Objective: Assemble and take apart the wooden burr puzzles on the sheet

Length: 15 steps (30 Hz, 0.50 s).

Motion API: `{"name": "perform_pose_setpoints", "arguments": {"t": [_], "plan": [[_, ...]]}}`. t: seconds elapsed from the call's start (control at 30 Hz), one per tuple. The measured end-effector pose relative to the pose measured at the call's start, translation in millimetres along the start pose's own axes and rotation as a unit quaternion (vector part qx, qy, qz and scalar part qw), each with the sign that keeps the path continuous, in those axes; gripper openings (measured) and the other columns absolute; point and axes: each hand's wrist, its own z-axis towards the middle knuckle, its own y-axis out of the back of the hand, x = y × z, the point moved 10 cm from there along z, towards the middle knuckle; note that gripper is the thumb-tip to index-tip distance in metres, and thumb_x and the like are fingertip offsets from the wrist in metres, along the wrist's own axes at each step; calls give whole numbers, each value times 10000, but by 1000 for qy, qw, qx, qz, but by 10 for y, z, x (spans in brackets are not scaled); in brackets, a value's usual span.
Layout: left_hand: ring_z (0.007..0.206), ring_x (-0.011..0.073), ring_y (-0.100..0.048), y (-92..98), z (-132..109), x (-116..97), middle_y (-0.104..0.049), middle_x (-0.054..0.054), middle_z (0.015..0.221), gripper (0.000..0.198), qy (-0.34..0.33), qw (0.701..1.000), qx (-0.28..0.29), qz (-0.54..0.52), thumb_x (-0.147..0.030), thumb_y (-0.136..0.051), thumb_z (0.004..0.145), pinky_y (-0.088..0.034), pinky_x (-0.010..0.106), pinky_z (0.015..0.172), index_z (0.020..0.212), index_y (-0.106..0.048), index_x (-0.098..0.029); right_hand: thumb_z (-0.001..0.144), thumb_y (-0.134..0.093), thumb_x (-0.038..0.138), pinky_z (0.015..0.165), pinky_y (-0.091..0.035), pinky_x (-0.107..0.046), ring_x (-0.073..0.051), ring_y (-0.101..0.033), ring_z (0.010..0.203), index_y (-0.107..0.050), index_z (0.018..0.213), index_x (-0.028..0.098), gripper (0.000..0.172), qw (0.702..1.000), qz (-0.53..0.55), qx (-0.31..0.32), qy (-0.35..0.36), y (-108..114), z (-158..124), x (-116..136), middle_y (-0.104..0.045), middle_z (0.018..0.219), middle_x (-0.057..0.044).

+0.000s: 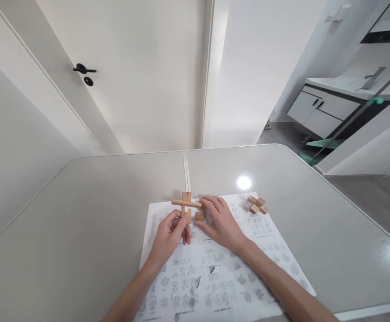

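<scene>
My left hand (167, 238) is closed, its thumb and fingers pinching an upright notched wooden puzzle piece (186, 197). A thin wooden stick (180, 203) lies crosswise against that piece, its right end reaching my right fingertips. My right hand (222, 223) curls its thumb and fingers around a second notched wooden piece (199, 217), just right of the first. Both hands are over the upper part of a printed paper sheet (226, 268). Whether the second piece rests on the sheet, I cannot tell.
An interlocked wooden cross puzzle (257, 205) sits at the sheet's upper right corner. Small diagrams cover the paper, which has a few dark torn spots. The grey table (91, 232) has a seam down its middle, and a white door (148, 80) stands behind it.
</scene>
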Motion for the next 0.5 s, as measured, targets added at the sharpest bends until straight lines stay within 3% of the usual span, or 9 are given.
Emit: {"name": "perform_pose_setpoints", "arguments": {"t": [0.2,0.33,0.5], "plan": [[475,122,-557,-39,-7,47,-627,-33,552,370,5,1000,17,24,-519,-602,967,-463,246,514,786,-490,-217,1061,-480,300,934,-497,-503,-306,-610,1063,-614,1241,269,227,999,23,-26,18,69,5,90,-712,1113,-102],[475,122,-561,-64,-19,76,-624,-32,535,390,15,999,36,32,-533,-591,974,-464,245,514,773,-476,-218,1074,-444,288,769,-479,-410,-253,-604,832,-645,1076,235,207,1000,-10,-22,18,61,0,103,-692,909,-79],[447,115,-545,-104,-34,56,-621,-32,515,419,18,998,51,34,-553,-589,965,-455,243,503,746,-459,-220,1073,-439,282,726,-445,-377,-238,-574,773,-650,1005,213,232,997,-55,-54,11,118,-12,80,-666,858,-76]]}}
